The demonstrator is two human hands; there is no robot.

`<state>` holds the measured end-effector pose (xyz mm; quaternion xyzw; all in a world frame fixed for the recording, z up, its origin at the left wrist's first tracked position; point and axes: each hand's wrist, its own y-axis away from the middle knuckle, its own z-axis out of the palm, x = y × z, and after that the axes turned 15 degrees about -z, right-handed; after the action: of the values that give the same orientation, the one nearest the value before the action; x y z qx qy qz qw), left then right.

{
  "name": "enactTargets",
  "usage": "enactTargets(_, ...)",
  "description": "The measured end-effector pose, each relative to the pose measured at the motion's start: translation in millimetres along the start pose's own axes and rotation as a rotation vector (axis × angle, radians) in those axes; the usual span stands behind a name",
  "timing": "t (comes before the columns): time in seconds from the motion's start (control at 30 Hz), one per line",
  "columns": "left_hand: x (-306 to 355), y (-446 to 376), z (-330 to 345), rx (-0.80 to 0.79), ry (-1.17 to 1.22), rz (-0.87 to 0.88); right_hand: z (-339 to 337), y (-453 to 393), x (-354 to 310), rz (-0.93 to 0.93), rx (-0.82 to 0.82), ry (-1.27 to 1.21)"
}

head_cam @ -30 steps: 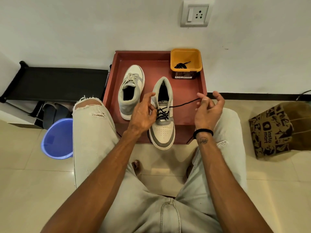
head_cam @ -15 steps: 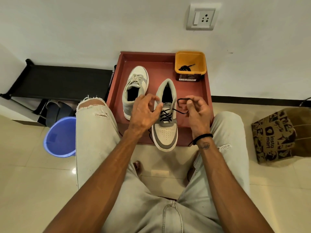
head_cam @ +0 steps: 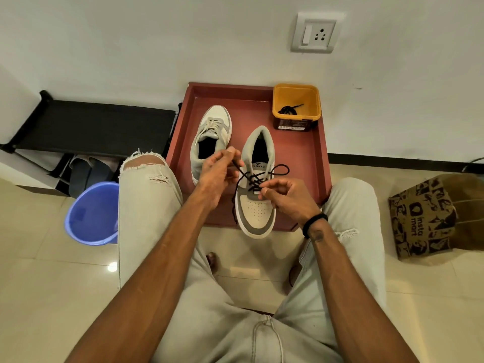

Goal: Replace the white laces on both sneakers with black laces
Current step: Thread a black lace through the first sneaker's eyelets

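Two grey-and-white sneakers stand on a red tray (head_cam: 303, 158). The right sneaker (head_cam: 258, 205) points its toe toward me and carries a black lace (head_cam: 281, 169) crossed through its lower eyelets, with a loop arching to the right. My left hand (head_cam: 218, 174) pinches one end of that lace above the sneaker's left side. My right hand (head_cam: 285, 196) pinches the lace at the eyelets on the right side. The left sneaker (head_cam: 212, 137) keeps its white laces and is partly hidden by my left hand. A second black lace (head_cam: 289, 109) lies coiled in a yellow tub (head_cam: 296, 119).
A blue bucket (head_cam: 91, 213) stands on the floor left of my left knee. A black shoe rack (head_cam: 91, 127) sits against the wall at left. A brown paper bag (head_cam: 429, 216) rests on the floor at right. My knees flank the tray.
My right hand dropped from far out at the right, where it held the lace taut, down to the eyelets, leaving a slack loop. My left hand now pinches the other lace end.
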<state>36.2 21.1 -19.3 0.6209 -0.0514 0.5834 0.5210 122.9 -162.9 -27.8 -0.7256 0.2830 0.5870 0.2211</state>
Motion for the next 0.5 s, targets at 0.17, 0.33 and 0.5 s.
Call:
enactTargets(0.17,11,-1,-8,0.101,0.208,0.054,-6,-1,19,0.133,0.117,0.271)
enactTargets(0.33,9,-1,-9,-0.029,0.272,0.042,-4,-5,24,0.141,0.341,0.379)
enactTargets(0.5,3,5,3,-0.292,0.149,-0.065,0,-5,3,-0.257,0.537,0.448)
